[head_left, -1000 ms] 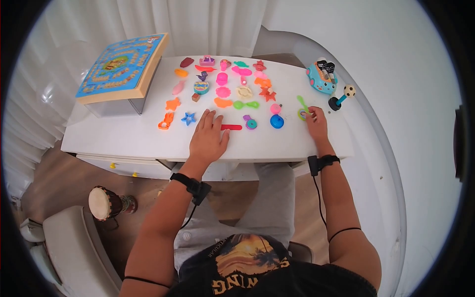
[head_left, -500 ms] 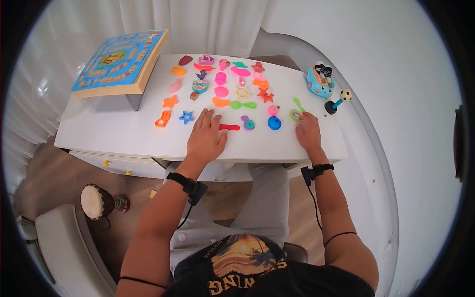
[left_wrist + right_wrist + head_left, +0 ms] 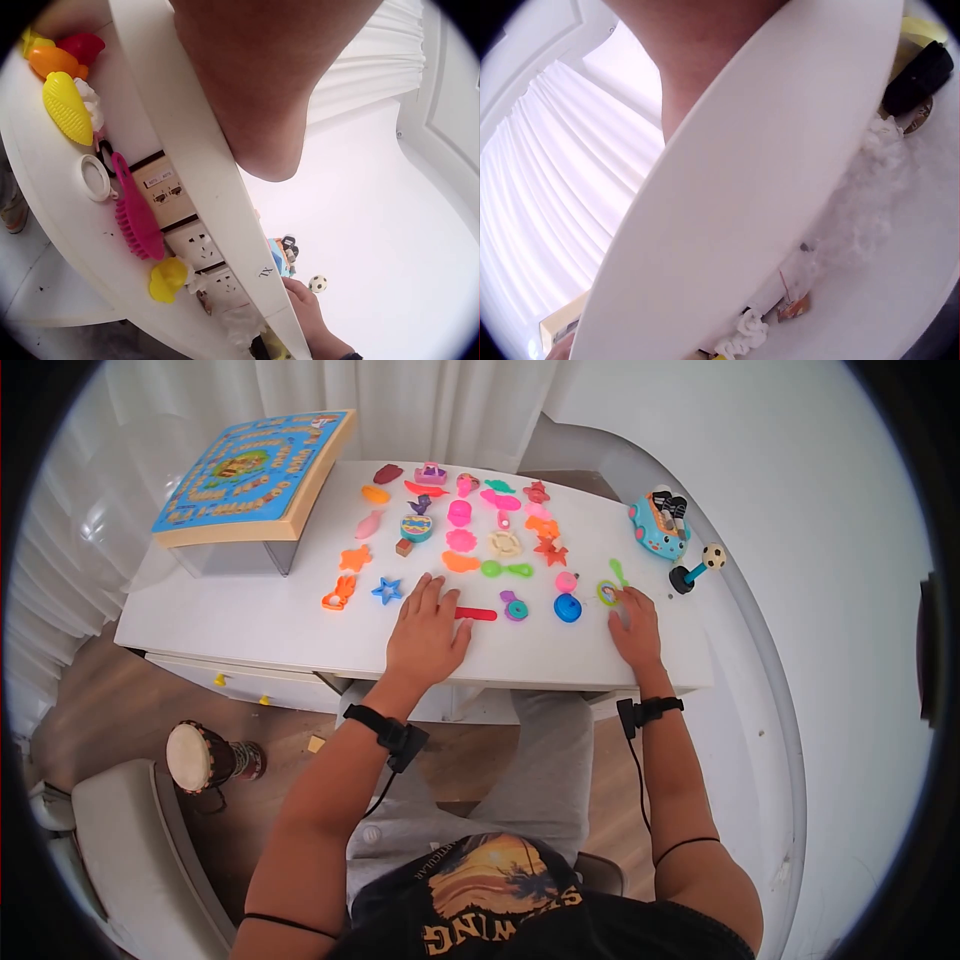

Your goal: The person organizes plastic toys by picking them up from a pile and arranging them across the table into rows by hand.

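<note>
My left hand (image 3: 428,642) rests on the white table, fingers extended, next to a flat red stick (image 3: 478,614) and below a blue star cutter (image 3: 388,591). My right hand (image 3: 636,632) lies relaxed at the right, its fingertips at the rim of a green toy with a round ring and a handle (image 3: 606,593). Left of it sit a blue round lid-like piece (image 3: 567,608) and a pink ball-shaped piece (image 3: 566,582). A purple and teal piece (image 3: 515,607) lies between the hands. The left wrist view shows the right hand (image 3: 309,319) beyond the table edge.
Rows of colourful toy moulds, including a pink scalloped one (image 3: 461,541), cover the middle. A board-game box (image 3: 240,475) stands at left, a teal toy car (image 3: 660,532) and football toy (image 3: 700,566) at right. Under the tabletop lies a pink brush (image 3: 136,214).
My right hand has loosened from the green ring toy and drawn slightly back towards me, leaving the toy on the table. My left hand stays by the red stick. The head view has shifted slightly.
</note>
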### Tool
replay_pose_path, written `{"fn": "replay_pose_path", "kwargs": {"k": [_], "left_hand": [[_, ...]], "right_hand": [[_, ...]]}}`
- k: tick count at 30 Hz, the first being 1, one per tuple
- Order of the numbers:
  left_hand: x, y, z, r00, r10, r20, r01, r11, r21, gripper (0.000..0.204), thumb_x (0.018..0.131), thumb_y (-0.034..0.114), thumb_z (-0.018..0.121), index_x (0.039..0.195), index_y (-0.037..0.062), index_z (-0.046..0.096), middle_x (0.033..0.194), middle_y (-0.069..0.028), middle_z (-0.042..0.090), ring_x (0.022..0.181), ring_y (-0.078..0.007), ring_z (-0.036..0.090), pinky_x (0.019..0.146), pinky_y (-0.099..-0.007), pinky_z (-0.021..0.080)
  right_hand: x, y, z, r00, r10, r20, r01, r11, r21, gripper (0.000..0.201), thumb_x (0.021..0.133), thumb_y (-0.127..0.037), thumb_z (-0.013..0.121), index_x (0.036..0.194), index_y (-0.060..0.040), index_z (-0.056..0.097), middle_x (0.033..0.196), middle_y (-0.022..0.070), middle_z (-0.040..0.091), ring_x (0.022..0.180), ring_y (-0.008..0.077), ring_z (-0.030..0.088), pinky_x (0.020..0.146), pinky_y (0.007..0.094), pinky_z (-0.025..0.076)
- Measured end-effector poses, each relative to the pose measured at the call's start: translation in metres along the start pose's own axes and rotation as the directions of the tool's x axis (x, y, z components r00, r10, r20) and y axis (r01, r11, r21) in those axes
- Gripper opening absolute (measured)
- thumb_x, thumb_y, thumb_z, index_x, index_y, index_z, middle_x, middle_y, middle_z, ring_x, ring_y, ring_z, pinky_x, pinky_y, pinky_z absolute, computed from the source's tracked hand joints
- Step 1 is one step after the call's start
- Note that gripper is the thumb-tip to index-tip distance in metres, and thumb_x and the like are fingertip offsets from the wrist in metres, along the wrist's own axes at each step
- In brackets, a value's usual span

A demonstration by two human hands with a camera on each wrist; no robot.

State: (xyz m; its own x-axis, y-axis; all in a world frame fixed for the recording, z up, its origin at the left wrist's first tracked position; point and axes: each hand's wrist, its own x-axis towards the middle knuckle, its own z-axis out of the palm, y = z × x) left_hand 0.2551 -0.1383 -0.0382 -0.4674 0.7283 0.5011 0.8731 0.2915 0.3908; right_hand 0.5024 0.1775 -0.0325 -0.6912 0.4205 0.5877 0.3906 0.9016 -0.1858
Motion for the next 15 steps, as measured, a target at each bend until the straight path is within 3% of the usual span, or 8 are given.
{"fn": "replay_pose_path", "kwargs": {"k": [7,12,15], "left_hand": [[0.0,0.0,0.0,1.0,-0.008,0.004,0.008,1.0,-0.004,0.045,0.097,0.027,0.063,0.132,0.001,0.059,0.147,-0.0244,0.051,0.146,-0.0429,0.041,0.118,-0.0506,0.038],[0.0,0.0,0.0,1.0,-0.007,0.009,0.006,1.0,0.007,0.043,0.096,0.027,0.064,0.13,0.0008,0.06,0.147,-0.0245,0.051,0.146,-0.0428,0.041,0.118,-0.0509,0.038],[0.0,-0.001,0.001,1.0,-0.014,0.009,0.014,1.0,0.004,0.043,0.096,0.027,0.064,0.13,0.0008,0.061,0.147,-0.0246,0.051,0.146,-0.0428,0.041,0.117,-0.051,0.038]], "right_hand": [[-0.004,0.016,0.006,0.998,0.039,0.04,-0.043,0.991,0.124,0.032,0.088,-0.01,0.068,0.12,-0.0065,0.067,0.123,0.0159,0.068,0.116,0.0366,0.061,0.104,0.0455,0.047],[-0.004,0.012,0.006,0.987,0.091,-0.136,-0.09,0.996,0.014,0.021,0.09,-0.009,0.066,0.11,-0.0054,0.069,0.117,0.0141,0.069,0.113,0.0359,0.062,0.101,0.0453,0.049],[-0.004,0.014,0.006,0.989,0.148,-0.017,-0.148,0.989,0.001,0.017,0.09,-0.009,0.066,0.106,-0.0049,0.07,0.116,0.0127,0.07,0.112,0.0345,0.063,0.1,0.0451,0.049]]}}
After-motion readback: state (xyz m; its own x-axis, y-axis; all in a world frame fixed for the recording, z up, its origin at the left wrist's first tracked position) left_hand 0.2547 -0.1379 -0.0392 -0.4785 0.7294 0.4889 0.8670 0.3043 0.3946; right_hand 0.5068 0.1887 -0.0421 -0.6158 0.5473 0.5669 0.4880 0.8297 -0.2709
